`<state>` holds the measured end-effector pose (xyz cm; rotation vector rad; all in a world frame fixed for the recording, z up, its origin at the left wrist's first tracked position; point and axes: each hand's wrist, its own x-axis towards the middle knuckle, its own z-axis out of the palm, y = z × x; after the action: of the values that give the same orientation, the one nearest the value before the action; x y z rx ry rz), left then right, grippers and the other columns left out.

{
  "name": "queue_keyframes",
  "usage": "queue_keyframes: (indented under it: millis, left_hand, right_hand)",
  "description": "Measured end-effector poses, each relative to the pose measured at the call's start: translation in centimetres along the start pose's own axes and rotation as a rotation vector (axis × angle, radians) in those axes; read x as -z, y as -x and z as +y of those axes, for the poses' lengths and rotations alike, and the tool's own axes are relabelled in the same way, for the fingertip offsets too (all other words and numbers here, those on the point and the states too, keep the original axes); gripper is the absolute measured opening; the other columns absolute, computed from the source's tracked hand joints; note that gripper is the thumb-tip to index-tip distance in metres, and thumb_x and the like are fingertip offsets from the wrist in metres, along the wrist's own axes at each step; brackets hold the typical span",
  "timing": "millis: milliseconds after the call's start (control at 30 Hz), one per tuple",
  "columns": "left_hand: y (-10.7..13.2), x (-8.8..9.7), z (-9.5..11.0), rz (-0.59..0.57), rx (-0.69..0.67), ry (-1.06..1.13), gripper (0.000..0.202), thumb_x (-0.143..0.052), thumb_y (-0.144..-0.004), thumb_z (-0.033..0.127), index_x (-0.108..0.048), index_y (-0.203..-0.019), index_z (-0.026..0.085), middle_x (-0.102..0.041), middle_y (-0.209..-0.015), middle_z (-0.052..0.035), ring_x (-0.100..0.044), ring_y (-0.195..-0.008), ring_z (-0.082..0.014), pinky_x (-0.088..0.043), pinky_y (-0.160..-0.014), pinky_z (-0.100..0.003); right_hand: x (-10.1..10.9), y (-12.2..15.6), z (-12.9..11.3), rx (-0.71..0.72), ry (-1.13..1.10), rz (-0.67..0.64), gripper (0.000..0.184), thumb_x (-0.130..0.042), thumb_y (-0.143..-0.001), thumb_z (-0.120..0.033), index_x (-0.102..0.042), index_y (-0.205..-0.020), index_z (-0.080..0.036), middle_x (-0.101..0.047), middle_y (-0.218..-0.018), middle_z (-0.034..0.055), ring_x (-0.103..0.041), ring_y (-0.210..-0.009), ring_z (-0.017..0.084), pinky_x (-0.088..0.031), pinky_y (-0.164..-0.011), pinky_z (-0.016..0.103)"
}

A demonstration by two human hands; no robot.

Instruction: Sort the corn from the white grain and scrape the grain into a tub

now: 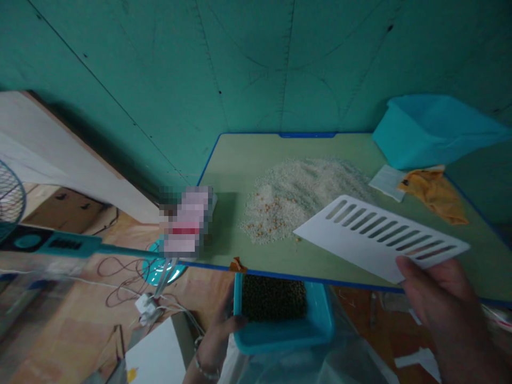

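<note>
My right hand (440, 304) pinches the edge of a white plastic plate with long slots (380, 237), with my thumb on top and my fingers under it. The plate tilts over a green board with a blue edge (236, 165), and I think it is just above the board, but I can't see that well. My left hand (216, 336) is curled around the side of a blue tray (284, 338), right by the near edge of the board. The tray is full of small dark green beans (274, 298). A bead bracelet (207, 368) sits on my left wrist.

On the board is a wide pile of pale grains (308, 192), with some orange bits (264, 216) at the near end. Past the white plate lie a yellow cloth (434, 194) and a white sheet (387, 182), and a teal bin (428, 133) sits at the far corner. A blurry pink thing (186, 221) stands at the left edge of the board. Down on the floor to the left are white plugs (146, 309) and dark cords (120, 280)
</note>
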<state>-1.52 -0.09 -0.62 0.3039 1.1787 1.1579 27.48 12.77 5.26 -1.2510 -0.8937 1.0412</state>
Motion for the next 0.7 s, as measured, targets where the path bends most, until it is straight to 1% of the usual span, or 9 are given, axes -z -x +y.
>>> queue_keyframes:
  millis: [133,233,300,367,433,500,600,700]
  left_hand:
    - [0.1,0.4,0.3,0.009,-0.043,-0.046,0.057,-0.058,-0.055,0.020,-0.064,-0.112,0.021,-0.075,-0.093,-0.0024,-0.042,-0.125,-0.0280,-0.021,-0.108,-0.038]
    - [0.4,1.4,0.3,-0.009,-0.048,-0.056,0.048,-0.058,-0.058,0.021,-0.068,-0.105,0.021,-0.076,-0.086,-0.0016,-0.046,-0.121,-0.0274,-0.022,-0.107,-0.036]
    - [0.6,2.3,0.4,-0.026,-0.028,-0.058,0.043,-0.059,-0.059,0.022,-0.069,-0.101,0.021,-0.076,-0.085,-0.0015,-0.048,-0.119,-0.0282,-0.026,-0.105,-0.037]
    - [1.0,3.2,0.6,-0.019,0.024,-0.027,0.041,-0.061,-0.059,0.022,-0.070,-0.099,0.022,-0.076,-0.087,-0.0015,-0.050,-0.117,-0.0299,-0.034,-0.101,-0.040]
    - [1.4,4.1,0.8,0.002,0.075,0.031,0.041,-0.063,-0.058,0.024,-0.070,-0.099,0.023,-0.075,-0.091,-0.0024,-0.052,-0.114,-0.0325,-0.042,-0.093,-0.043]
    - [1.7,4.7,1.0,0.019,0.086,0.086,0.041,-0.065,-0.056,0.024,-0.071,-0.097,0.023,-0.074,-0.094,-0.0040,-0.055,-0.110,-0.0346,-0.047,-0.086,-0.044]
    - [1.7,4.8,0.9,0.007,0.091,0.110,0.039,-0.067,-0.054,0.022,-0.073,-0.093,0.022,-0.075,-0.087,-0.0052,-0.061,-0.100,-0.0346,-0.050,-0.079,-0.043]
    - [1.5,4.0,0.6,-0.049,0.096,0.106,0.035,-0.066,-0.052,0.021,-0.074,-0.086,0.021,-0.076,-0.075,-0.0048,-0.066,-0.088,-0.0331,-0.051,-0.077,-0.043]
  right_hand:
    - [-1.0,-1.1,-0.7,-0.100,-0.134,0.068,0.048,-0.080,-0.048,-0.033,-0.065,-0.093,-0.029,-0.067,-0.100,0.0010,-0.059,-0.101,0.026,-0.041,-0.095,0.047]
    - [-1.4,-1.7,-1.1,-0.150,-0.156,0.091,0.047,-0.081,-0.043,-0.035,-0.065,-0.086,-0.028,-0.068,-0.095,0.0016,-0.060,-0.101,0.027,-0.044,-0.091,0.046]
    - [-1.5,-1.9,-1.1,-0.181,-0.165,0.075,0.049,-0.082,-0.041,-0.036,-0.065,-0.087,-0.028,-0.069,-0.092,0.0022,-0.060,-0.099,0.028,-0.045,-0.089,0.047]
    - [-1.4,-1.9,-1.1,-0.218,-0.169,0.083,0.051,-0.082,-0.040,-0.036,-0.064,-0.087,-0.028,-0.069,-0.089,0.0023,-0.060,-0.099,0.028,-0.046,-0.088,0.046]
    - [-1.3,-1.9,-1.1,-0.252,-0.169,0.104,0.053,-0.082,-0.038,-0.035,-0.064,-0.087,-0.028,-0.069,-0.088,0.0021,-0.060,-0.099,0.028,-0.047,-0.088,0.046]
    - [-1.2,-1.9,-1.1,-0.270,-0.168,0.107,0.054,-0.082,-0.037,-0.035,-0.064,-0.086,-0.028,-0.069,-0.088,0.0021,-0.059,-0.100,0.029,-0.047,-0.087,0.046]
    - [-1.4,-1.8,-1.3,-0.266,-0.175,0.095,0.053,-0.083,-0.035,-0.034,-0.064,-0.085,-0.028,-0.069,-0.089,0.0024,-0.058,-0.102,0.029,-0.047,-0.088,0.046]
    - [-1.5,-1.8,-1.4,-0.243,-0.178,0.093,0.053,-0.083,-0.036,-0.033,-0.065,-0.086,-0.028,-0.068,-0.091,0.0023,-0.058,-0.103,0.029,-0.046,-0.089,0.046]
